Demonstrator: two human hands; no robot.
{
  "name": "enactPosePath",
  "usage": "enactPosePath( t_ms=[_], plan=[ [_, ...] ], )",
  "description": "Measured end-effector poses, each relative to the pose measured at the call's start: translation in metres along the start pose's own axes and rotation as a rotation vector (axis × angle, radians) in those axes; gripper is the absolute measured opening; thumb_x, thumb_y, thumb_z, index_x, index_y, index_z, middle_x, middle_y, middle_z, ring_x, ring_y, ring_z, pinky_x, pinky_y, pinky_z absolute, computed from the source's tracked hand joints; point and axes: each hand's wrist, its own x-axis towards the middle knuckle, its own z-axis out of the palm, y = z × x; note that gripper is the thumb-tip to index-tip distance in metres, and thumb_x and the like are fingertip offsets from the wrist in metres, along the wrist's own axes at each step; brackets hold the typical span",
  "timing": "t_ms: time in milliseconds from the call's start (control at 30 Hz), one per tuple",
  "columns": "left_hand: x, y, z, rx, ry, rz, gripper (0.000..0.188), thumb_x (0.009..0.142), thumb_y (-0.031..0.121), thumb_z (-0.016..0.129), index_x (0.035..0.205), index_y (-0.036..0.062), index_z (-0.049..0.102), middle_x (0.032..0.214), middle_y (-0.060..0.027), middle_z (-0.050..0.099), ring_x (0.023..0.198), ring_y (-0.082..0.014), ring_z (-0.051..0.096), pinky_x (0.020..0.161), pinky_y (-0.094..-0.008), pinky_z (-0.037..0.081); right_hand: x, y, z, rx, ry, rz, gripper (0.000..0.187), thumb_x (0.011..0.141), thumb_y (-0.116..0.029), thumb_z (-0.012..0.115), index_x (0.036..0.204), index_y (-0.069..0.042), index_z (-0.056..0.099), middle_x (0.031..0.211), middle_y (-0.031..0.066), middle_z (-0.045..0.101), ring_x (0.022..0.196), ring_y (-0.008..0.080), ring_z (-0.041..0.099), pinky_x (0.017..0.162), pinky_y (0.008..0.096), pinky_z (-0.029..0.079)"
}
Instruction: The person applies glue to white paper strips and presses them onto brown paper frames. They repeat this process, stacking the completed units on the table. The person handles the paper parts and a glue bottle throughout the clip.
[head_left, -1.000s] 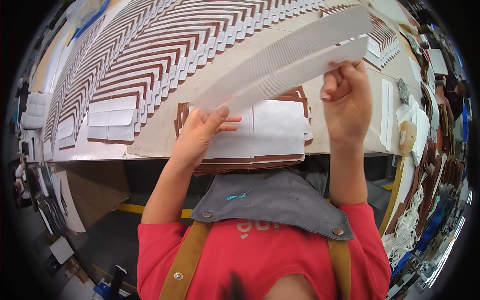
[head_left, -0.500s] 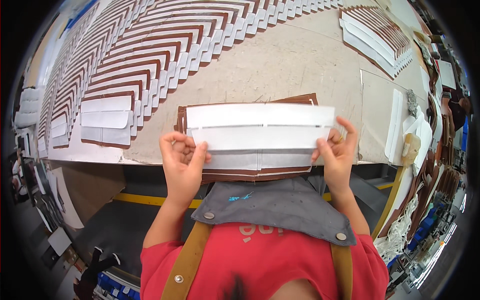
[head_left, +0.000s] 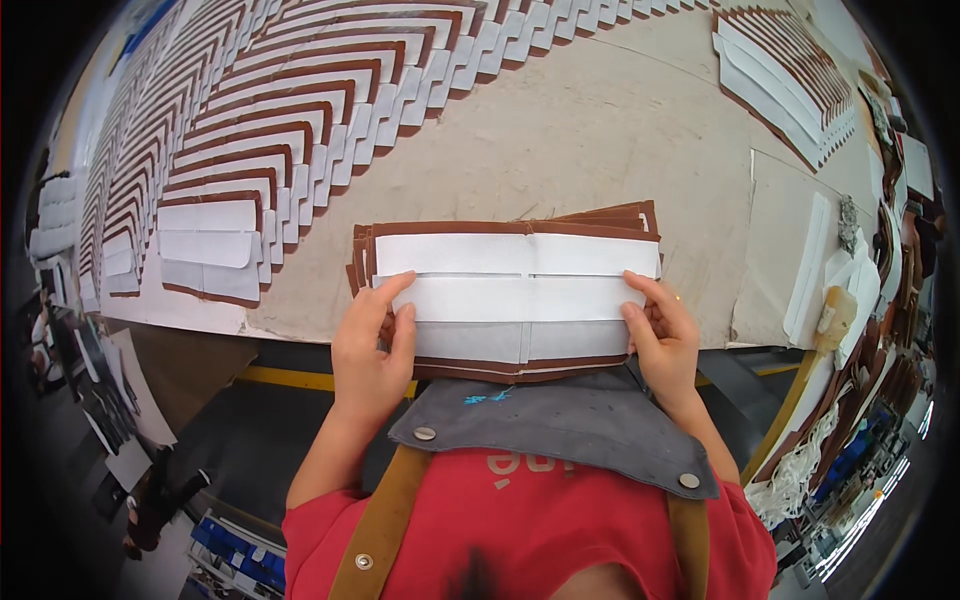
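Observation:
A white slotted panel (head_left: 460,298) lies flat over the top brown-edged piece (head_left: 470,229) of a stack at the table's near edge. The brown border shows above and below the white. At the panel's left end, my left hand (head_left: 372,335) has its forefinger on top and its thumb just below, gripping the edge. My right hand (head_left: 664,332) grips the right end likewise, thumb and forefinger on the edge, the other fingers curled. A grey strip (head_left: 470,341) shows beneath the panel's lower edge. Lower pieces of the stack stick out unevenly at the left and the upper right.
Long overlapping rows of brown-edged white pieces (head_left: 208,250) cover the table's left and far side. A smaller fanned row (head_left: 775,85) lies at the far right. Near the right edge are a white strip (head_left: 808,265) and a yellowish block (head_left: 833,318). Another person (head_left: 160,510) is at lower left.
The white panel, held raised and off to the right over the stack, has come down and now lines up inside the brown border. Both hands have lowered with it.

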Motion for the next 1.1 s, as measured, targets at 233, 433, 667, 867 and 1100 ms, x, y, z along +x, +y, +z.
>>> enactPosePath(
  t_ms=[233,433,667,867,1100],
  plan=[
    [0.004,0.007,-0.004,0.063,-0.032,0.008,0.03,0.081,0.0,0.057,0.111,0.0053,0.058,0.072,-0.0067,0.048,0.054,-0.015,0.047,0.051,-0.0266,0.04,-0.001,0.0,-0.001,-0.127,-0.003,-0.037,0.027,0.083,0.002,0.056,0.109,-0.001,0.061,0.077,0.0014,0.046,0.057,0.0052,0.041,0.048,0.0186,0.033],
    [0.005,0.009,-0.004,0.074,-0.025,0.001,0.033,0.081,-0.001,0.057,0.113,0.0063,0.059,0.07,-0.0051,0.045,0.056,-0.0124,0.043,0.051,-0.0238,0.038,-0.001,0.0,-0.002,-0.181,-0.006,-0.074,0.027,0.083,0.001,0.056,0.109,-0.002,0.061,0.074,0.0017,0.047,0.058,0.0065,0.041,0.049,0.0201,0.033],
    [0.005,0.004,-0.003,0.212,-0.065,0.07,0.033,0.084,0.001,0.053,0.117,0.0065,0.056,0.076,-0.0084,0.047,0.058,-0.0174,0.048,0.055,-0.0276,0.042,0.001,0.0,-0.001,-0.221,0.007,-0.114,0.034,0.081,0.002,0.057,0.114,-0.003,0.059,0.073,0.0032,0.048,0.058,0.0086,0.042,0.051,0.0216,0.035],
    [0.006,0.011,-0.003,0.263,-0.093,0.082,0.036,0.084,0.001,0.052,0.12,0.0067,0.054,0.076,-0.0092,0.048,0.059,-0.0204,0.049,0.056,-0.0302,0.042,0.001,-0.004,-0.003,-0.261,0.004,-0.151,0.038,0.08,0.002,0.058,0.118,-0.003,0.056,0.071,0.0038,0.047,0.056,0.0095,0.042,0.05,0.0221,0.035],
    [0.008,0.014,0.0,0.296,-0.078,0.062,0.033,0.084,0.002,0.053,0.117,0.0068,0.055,0.076,-0.0085,0.048,0.057,-0.0186,0.048,0.054,-0.03,0.042,0.003,-0.007,-0.003,-0.573,0.069,-0.243,0.034,0.083,0.0,0.054,0.116,-0.003,0.054,0.075,0.0073,0.049,0.057,0.0173,0.048,0.052,0.0276,0.041]
  ],
)
